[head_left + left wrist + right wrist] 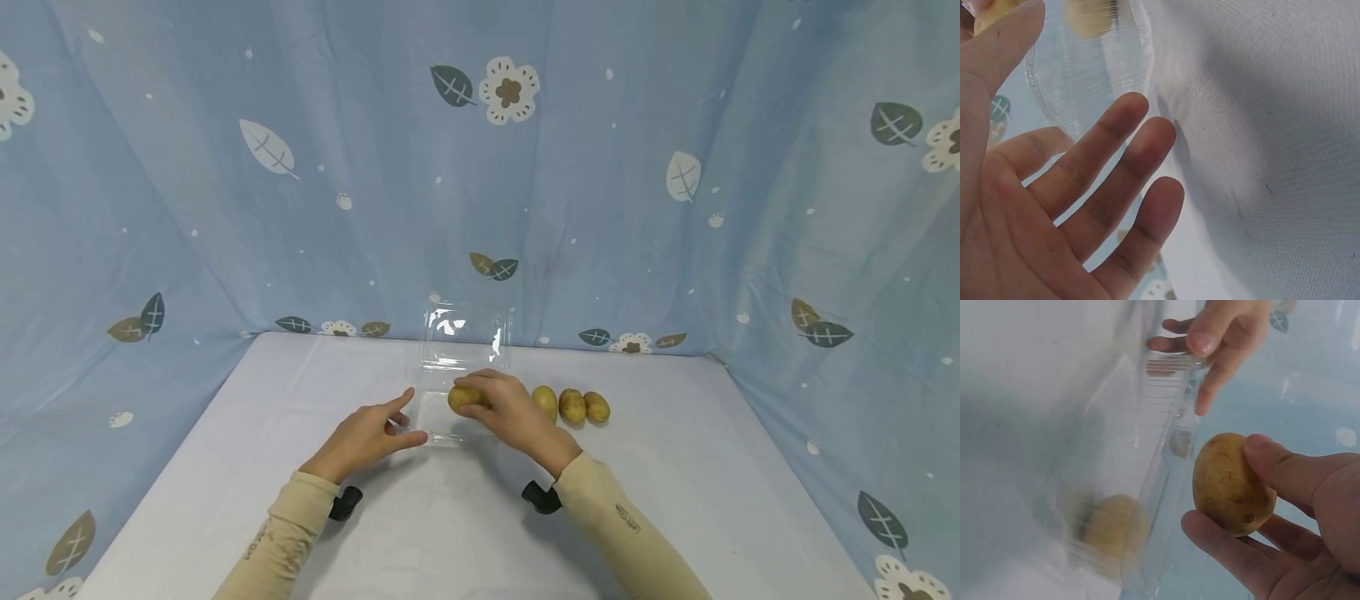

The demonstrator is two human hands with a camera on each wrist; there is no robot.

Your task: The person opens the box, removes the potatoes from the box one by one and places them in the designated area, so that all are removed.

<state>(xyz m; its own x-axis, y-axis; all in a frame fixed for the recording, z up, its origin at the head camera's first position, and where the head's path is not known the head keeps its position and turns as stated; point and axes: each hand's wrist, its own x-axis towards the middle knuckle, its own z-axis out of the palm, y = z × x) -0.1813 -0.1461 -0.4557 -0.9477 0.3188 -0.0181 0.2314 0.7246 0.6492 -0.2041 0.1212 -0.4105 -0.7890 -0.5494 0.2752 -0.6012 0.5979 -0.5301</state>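
Note:
A clear plastic box (442, 429) sits on the white table, its hinged lid (465, 333) raised at the back. Over the box, my right hand (510, 408) pinches a potato (1232, 484) between thumb and fingers. My left hand (367, 437) is at the box's left side, thumb and fingers spread, holding nothing; whether it touches the wall I cannot tell. In the left wrist view its fingers (1113, 150) are loosely extended beside the clear plastic. Another potato (1116, 528) shows through the plastic in the right wrist view; whether it lies inside or beyond is unclear.
Three potatoes stand in a row right of the box: a left one (545, 402), a middle one (572, 407) and a right one (597, 407). A blue patterned curtain (375, 208) surrounds the table's back and sides. Black devices (542, 497) sit under both wrists.

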